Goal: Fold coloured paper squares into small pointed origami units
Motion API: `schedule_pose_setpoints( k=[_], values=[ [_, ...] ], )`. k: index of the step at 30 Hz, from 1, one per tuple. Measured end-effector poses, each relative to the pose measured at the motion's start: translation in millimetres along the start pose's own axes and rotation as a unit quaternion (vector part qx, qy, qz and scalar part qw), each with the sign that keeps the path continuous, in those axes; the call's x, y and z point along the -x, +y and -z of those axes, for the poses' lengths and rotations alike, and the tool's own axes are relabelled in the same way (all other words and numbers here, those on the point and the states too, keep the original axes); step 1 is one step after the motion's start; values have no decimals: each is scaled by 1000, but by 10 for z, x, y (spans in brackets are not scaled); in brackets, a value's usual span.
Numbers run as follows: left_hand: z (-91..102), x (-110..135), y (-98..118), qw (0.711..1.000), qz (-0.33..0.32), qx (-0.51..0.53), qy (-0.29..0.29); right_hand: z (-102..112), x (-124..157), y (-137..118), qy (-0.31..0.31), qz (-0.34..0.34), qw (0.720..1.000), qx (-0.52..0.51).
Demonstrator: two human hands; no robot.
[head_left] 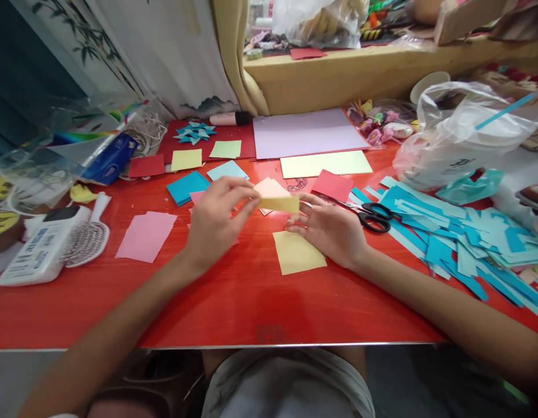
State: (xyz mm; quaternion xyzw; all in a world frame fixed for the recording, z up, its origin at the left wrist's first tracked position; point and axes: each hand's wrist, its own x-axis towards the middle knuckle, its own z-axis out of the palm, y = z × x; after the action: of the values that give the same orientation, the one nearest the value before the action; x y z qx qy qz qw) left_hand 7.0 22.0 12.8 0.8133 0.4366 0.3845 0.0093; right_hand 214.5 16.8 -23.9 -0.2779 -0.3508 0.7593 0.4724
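Observation:
A narrow folded piece of yellow paper point(280, 204) is held up above the middle of the table. At its left end, my left hand point(223, 217) pinches it between thumb and fingers. My right hand point(332, 232) lies palm inward at the other end, fingers apart, with fingertips close to the paper's edge; whether they touch it is unclear. Beneath the right hand's fingers rests a flat yellow paper square point(297, 255), partly covered. Pale peach paper squares point(272, 188) lie just behind the folded piece.
Black-handled scissors point(374, 217) lie right of my right hand, beside a heap of blue paper strips point(464, 232). Pink squares point(147, 237), blue squares point(188, 187) and a lilac sheet point(306, 133) lie around. A hairbrush point(88, 241) and plastic bag point(464, 133) flank the sides.

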Motion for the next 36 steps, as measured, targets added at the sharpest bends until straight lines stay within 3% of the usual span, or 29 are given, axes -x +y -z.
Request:
schedule_pose_setpoints(
  k=[1,4,8,12,16,19,22,23,26,28,31,36],
  values=[
    [18,-98,-74,1000,7,-16,20,17,-14,5,-3,-4,1000,-5],
    [-39,-453,-383,998,7,-60,1,51,-44,6,-6,-3,1000,-25],
    [-356,-894,-864,996,6,-73,-43,68,-53,1,-13,2,1000,-23],
    [-670,-1102,-1211,993,13,-56,-102,85,-59,8,-21,-1,1000,-23],
    [-708,-1200,-1316,984,13,-59,-169,96,-61,9,-13,-4,999,-35],
    [-531,-1200,-1126,986,31,-77,-143,97,-59,-4,-11,-7,999,-41],
    [-296,-939,-643,991,-4,-84,-107,122,-74,-31,-13,15,1000,-24],
    [-236,-776,-442,989,-24,-81,-123,139,-86,-43,-11,29,999,-14],
    [-173,-168,115,966,-39,-63,-249,208,-131,-78,16,66,998,4],
    [-212,181,345,951,-49,-63,-299,247,-159,-93,29,63,997,-17],
    [-287,395,444,950,-1,-29,-312,262,-171,-94,12,63,998,-28],
    [-363,212,342,920,136,94,-355,204,-137,-50,-38,64,996,46]
  ],
)
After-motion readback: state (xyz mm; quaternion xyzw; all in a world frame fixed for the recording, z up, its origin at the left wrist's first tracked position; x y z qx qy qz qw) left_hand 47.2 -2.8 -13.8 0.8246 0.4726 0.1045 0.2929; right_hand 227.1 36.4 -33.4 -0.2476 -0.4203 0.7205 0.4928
